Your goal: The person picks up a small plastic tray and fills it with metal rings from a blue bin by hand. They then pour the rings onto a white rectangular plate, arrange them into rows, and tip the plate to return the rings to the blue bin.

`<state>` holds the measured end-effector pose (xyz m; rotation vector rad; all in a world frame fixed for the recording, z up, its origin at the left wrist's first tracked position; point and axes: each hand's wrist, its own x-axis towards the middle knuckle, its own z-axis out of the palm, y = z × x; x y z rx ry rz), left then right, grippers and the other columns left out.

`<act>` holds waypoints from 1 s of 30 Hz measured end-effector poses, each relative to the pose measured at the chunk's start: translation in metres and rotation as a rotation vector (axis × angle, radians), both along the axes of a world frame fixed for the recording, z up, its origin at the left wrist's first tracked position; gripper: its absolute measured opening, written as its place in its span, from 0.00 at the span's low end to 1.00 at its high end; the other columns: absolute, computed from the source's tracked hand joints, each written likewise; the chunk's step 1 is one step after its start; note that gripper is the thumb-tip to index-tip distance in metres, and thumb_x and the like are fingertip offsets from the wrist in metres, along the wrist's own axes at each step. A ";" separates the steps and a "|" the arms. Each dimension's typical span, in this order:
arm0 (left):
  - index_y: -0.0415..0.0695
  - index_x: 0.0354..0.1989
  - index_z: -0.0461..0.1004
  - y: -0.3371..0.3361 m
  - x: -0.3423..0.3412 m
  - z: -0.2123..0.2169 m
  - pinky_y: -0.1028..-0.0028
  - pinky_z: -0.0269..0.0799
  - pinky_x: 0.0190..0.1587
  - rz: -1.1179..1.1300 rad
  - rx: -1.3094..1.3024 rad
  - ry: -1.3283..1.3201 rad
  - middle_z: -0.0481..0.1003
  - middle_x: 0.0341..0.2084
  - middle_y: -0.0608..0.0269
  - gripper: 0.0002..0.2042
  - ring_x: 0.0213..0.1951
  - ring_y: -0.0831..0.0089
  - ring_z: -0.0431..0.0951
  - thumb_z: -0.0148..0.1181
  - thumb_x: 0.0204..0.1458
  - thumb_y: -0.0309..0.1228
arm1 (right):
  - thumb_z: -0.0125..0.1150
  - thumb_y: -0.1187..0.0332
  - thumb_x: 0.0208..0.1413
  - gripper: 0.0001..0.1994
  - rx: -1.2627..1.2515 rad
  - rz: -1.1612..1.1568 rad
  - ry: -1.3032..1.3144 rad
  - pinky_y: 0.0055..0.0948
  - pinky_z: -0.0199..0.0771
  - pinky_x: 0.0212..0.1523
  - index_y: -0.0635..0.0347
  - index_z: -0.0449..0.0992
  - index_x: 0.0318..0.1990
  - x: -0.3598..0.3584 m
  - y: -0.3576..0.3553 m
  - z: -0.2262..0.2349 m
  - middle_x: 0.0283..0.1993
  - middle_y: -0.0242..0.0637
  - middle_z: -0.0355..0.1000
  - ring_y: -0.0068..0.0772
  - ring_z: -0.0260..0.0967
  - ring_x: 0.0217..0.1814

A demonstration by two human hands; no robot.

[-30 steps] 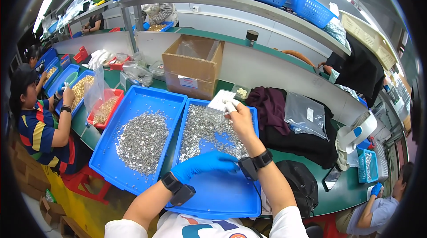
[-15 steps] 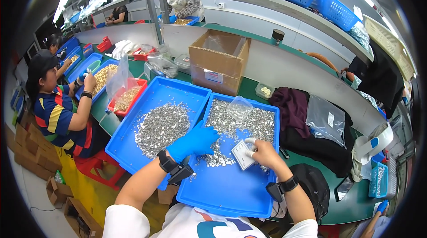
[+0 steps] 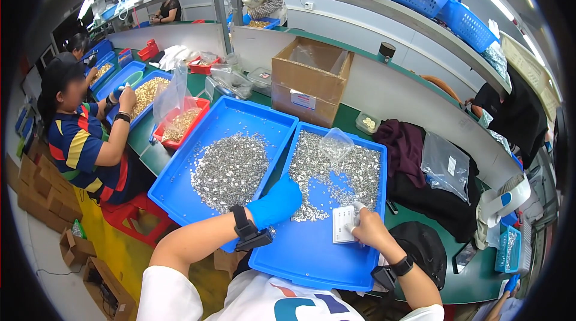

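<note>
Two blue trays lie side by side in front of me. My left hand (image 3: pixel 277 202), in a blue glove, is over the left edge of the right tray (image 3: pixel 312 264). Its back faces up and its fingers are hidden beneath. My right hand (image 3: pixel 372 229), with white covers on its fingertips, grips a white card (image 3: pixel 344 224) with printed marks above that tray. Small silvery metal pieces (image 3: pixel 309 201) are spread across the tray's far half, a bare blue gap among them. A clear plastic tub (image 3: pixel 336 144) sits on the pieces.
The left tray (image 3: pixel 171 186) bears a heap of silvery pieces (image 3: pixel 231 164). Beyond stands an open cardboard box (image 3: pixel 309 84). Left are a red bin (image 3: pixel 206 108) and a co-worker (image 3: pixel 84 135); right, dark clothing (image 3: pixel 429 201) and a black bag (image 3: pixel 420 249). A shelf (image 3: pixel 360 0) spans above.
My left hand has drawn back toward me, and its fingers no longer show over the pieces. The card has come slightly nearer and turned straighter. The whole view has shifted a little.
</note>
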<state>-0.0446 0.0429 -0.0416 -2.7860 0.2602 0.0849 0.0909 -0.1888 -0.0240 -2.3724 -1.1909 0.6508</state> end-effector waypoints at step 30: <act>0.40 0.29 0.70 0.010 0.004 0.011 0.61 0.66 0.40 0.143 -0.538 -0.160 0.70 0.24 0.55 0.06 0.33 0.60 0.74 0.52 0.41 0.24 | 0.57 0.73 0.45 0.16 0.377 0.035 -0.220 0.31 0.69 0.26 0.56 0.70 0.46 -0.001 0.063 0.011 0.27 0.41 0.69 0.37 0.69 0.24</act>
